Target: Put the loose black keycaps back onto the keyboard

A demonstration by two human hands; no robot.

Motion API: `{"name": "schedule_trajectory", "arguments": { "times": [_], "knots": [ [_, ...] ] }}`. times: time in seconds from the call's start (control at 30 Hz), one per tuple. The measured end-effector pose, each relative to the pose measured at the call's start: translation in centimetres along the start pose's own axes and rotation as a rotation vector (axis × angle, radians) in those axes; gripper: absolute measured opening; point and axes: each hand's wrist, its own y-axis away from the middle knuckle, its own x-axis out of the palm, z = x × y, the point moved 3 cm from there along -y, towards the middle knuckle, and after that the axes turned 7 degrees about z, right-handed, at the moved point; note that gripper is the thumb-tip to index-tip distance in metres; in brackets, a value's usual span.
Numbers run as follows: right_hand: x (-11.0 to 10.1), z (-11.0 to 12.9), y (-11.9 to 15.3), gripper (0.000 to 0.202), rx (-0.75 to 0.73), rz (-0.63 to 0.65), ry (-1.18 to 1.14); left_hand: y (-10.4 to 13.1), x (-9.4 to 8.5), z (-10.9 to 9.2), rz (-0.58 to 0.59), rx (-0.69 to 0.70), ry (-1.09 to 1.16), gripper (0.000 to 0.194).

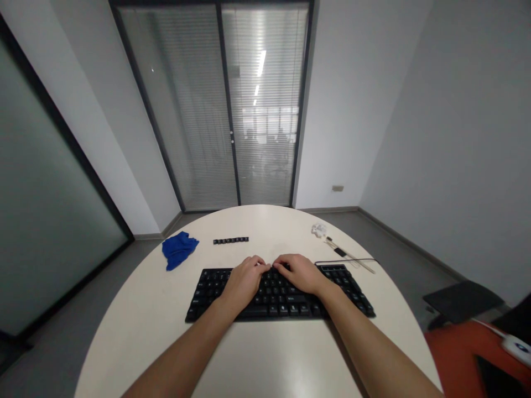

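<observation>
A black keyboard (286, 298) lies on the round table, with its long side toward me. My left hand (245, 279) rests over its upper middle, fingers bent and thumb and fingertips drawn together. Close beside it, my right hand (301, 272) is also curled, its thumb and fingers meeting near the keyboard's top edge. The fingertips of both hands almost touch. Whatever they pinch is too small and too covered to make out. Beyond the keyboard, several loose black keycaps (230, 240) form a straight row.
A crumpled blue cloth (179, 250) lies at the left. At the right are a white crumpled bit (318, 229), a thin-handled brush (350, 256) and the keyboard's cable (348, 260). An orange chair seat (460, 354) with a white object stands beyond the table (265, 359).
</observation>
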Motion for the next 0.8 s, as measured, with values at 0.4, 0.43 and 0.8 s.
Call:
{"name": "schedule_trajectory", "arguments": {
  "times": [0.4,0.43,0.8],
  "knots": [
    [0.1,-0.2,-0.1,0.033,0.000,-0.014,0.022,0.7,-1.1,-1.0,0.003,-0.016,-0.009,0.034],
    [0.1,-0.2,-0.1,0.033,0.000,-0.013,0.023,0.8,-1.1,-1.0,0.000,-0.024,0.004,0.032],
    [0.1,-0.1,0.0,0.031,0.009,-0.010,0.020,0.8,-1.0,-1.4,0.030,-0.010,-0.030,0.026]
  ]
}}
